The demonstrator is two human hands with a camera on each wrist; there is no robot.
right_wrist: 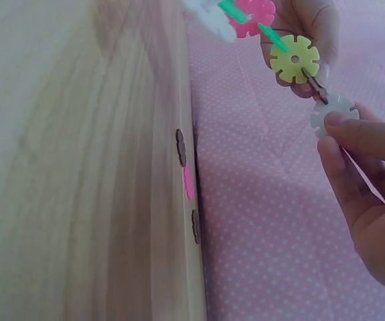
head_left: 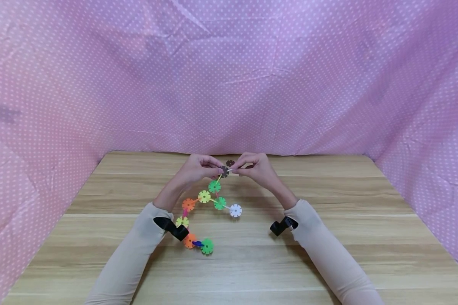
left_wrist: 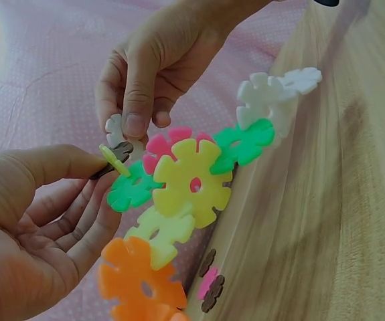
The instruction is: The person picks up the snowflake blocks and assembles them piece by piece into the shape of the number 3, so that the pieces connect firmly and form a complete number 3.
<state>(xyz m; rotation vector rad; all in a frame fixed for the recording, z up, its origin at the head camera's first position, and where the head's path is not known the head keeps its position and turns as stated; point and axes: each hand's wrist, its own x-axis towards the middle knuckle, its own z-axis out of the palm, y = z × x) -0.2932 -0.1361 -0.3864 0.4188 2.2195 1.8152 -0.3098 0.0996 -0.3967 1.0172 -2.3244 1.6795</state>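
Note:
My left hand [head_left: 196, 171] pinches a dark brown notched plastic disc [head_left: 224, 172] at the upper end of a chain of slotted flower discs. Between the thumb and finger of my right hand [head_left: 258, 170] is a white disc [right_wrist: 343, 110], whose edge meets the brown disc in the right wrist view. How deep their slots sit together I cannot tell. Yellow, green and pink discs follow, with a yellow disc [left_wrist: 192, 164] facing the left wrist camera. An orange disc [head_left: 188, 205] is farther along. One branch ends in a white disc [head_left: 235, 211], another in a green disc [head_left: 207, 246].
Near the table's far edge lie a loose brown disc [right_wrist: 181, 147], a pink disc [right_wrist: 188, 182] and another brown disc [right_wrist: 195, 227]. The wooden table [head_left: 328, 237] backs onto a pink dotted cloth [head_left: 229, 84]. The chain's lower part is near my left wrist.

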